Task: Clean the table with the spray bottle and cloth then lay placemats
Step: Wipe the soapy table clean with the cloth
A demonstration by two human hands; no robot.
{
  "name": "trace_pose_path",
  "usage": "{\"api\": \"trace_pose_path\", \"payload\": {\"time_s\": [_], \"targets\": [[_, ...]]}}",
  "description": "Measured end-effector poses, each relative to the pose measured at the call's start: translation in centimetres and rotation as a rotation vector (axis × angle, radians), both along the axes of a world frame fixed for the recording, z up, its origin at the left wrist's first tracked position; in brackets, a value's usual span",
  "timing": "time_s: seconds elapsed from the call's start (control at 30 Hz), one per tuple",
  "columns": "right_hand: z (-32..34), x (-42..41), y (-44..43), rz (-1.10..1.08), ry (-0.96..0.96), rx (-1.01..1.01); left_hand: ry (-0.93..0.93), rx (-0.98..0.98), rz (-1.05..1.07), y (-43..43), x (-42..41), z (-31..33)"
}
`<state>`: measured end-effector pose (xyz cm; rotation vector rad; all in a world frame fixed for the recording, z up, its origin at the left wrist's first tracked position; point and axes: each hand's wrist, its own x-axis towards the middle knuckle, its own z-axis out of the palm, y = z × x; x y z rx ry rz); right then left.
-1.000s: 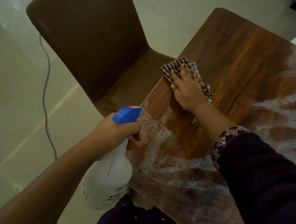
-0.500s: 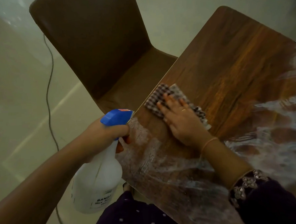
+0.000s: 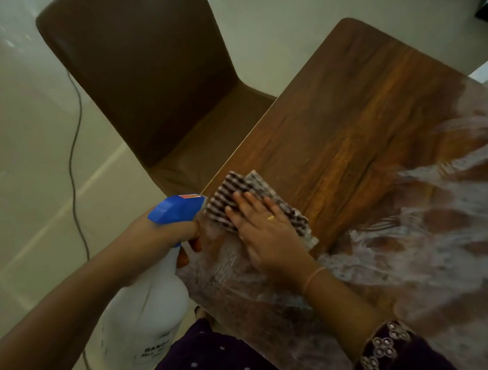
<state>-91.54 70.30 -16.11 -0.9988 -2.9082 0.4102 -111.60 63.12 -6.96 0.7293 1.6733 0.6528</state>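
My right hand (image 3: 263, 234) lies flat on a checked cloth (image 3: 234, 192), pressing it onto the wooden table (image 3: 355, 128) near the table's left edge. White wet streaks cover the near and right part of the tabletop. My left hand (image 3: 157, 234) grips the neck of a white spray bottle (image 3: 145, 317) with a blue trigger head (image 3: 176, 209). The bottle hangs just off the table's left edge, beside the cloth. No placemats are in view.
A brown chair (image 3: 147, 85) stands tucked at the table's left side, its seat partly under the edge. A dark cable (image 3: 73, 154) runs across the pale tiled floor on the left. My dark embroidered sleeve covers the lower right.
My right hand has drawn the cloth along the table's left edge towards me, from beside the chair seat to beside the bottle's head. The left hand keeps holding the bottle.
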Motion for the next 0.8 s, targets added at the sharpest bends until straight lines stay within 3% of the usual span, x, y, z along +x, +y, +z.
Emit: {"api": "trace_pose_path", "payload": {"time_s": [0.2,0.3,0.4,0.57,0.67,0.8], "targets": [[0.2,2.8,6.4,-0.376,-0.066,-0.023,0.072,-0.008,-0.022,-1.1,0.5,0.5],[0.4,0.1,6.2,-0.359,-0.114,0.004,0.075,-0.025,-0.044,-1.6,1.5,1.2],[0.4,-2.3,3.1,-0.205,-0.075,0.008,0.071,-0.046,-0.019,-2.2,2.4,1.4],[0.0,0.0,-2.8,0.010,-0.061,-0.047,0.052,-0.074,0.023,-2.7,3.1,1.6],[0.0,2.8,-0.5,-0.042,-0.093,-0.023,0.045,-0.060,0.037,-2.9,3.0,2.3],[0.4,2.3,4.1,-0.277,-0.110,-0.007,0.067,-0.064,0.027,-3.5,2.2,2.2]]}}
